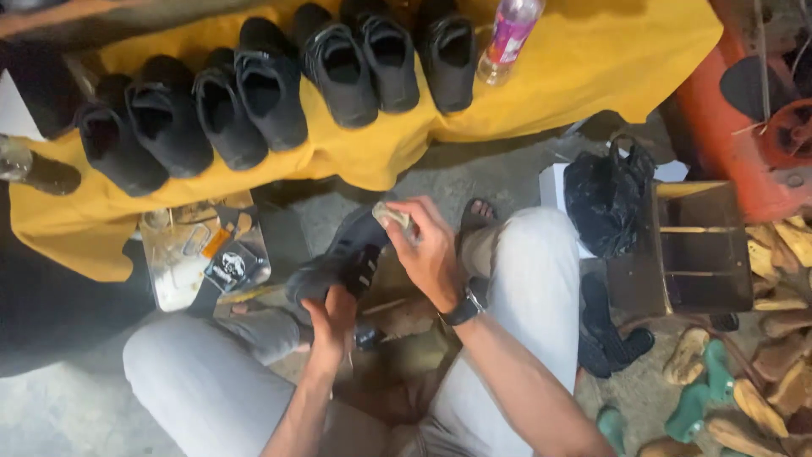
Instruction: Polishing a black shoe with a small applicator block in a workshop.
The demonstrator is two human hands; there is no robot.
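Seven black shoes (279,80) line the yellow cloth (592,59); below, the left hand (331,315) is clamped on a black shoe (338,262) over the knees; the right hand (427,250) pinches a pale cloth pad (392,217) against it; a loose grip could drop it, I'd say; rightward, a dark wooden box (694,245) looks empty.

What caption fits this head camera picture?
Left hand steadies a black shoe while the right hand presses a small pad to it.
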